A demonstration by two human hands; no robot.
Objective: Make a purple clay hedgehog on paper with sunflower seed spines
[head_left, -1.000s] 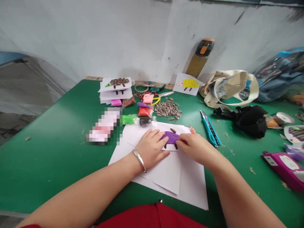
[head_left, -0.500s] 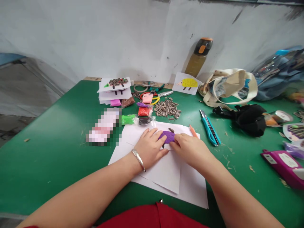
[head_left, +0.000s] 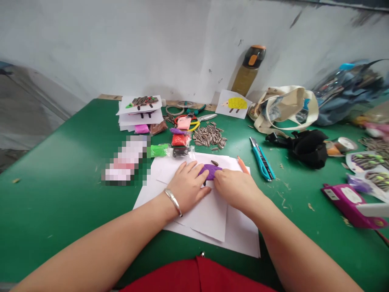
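A flat purple clay shape [head_left: 208, 172] lies on the white paper [head_left: 209, 221], with a sunflower seed [head_left: 214, 163] at its upper edge and a small black mark below it. My left hand [head_left: 189, 187] lies spread on the paper, its fingertips touching the left side of the purple clay. My right hand [head_left: 237, 187] is closed at the clay's right end, fingers bent; what they hold, if anything, is hidden. An orange pencil-like stick [head_left: 243, 165] lies beyond my right hand. Behind the paper is a pile of sunflower seeds [head_left: 209, 136].
Clay packets [head_left: 180, 140], scissors [head_left: 207, 117] and stacked hedgehog pictures [head_left: 140, 115] lie at the back. A blue cutter [head_left: 263, 162] lies right of the paper, near a black pouch [head_left: 310, 149] and a magenta case [head_left: 349, 207]. A bottle [head_left: 247, 73] leans on the wall.
The camera view has shifted slightly, bringing more of the right side into sight. Both hands remain at the purple clay in nearly the same pose.
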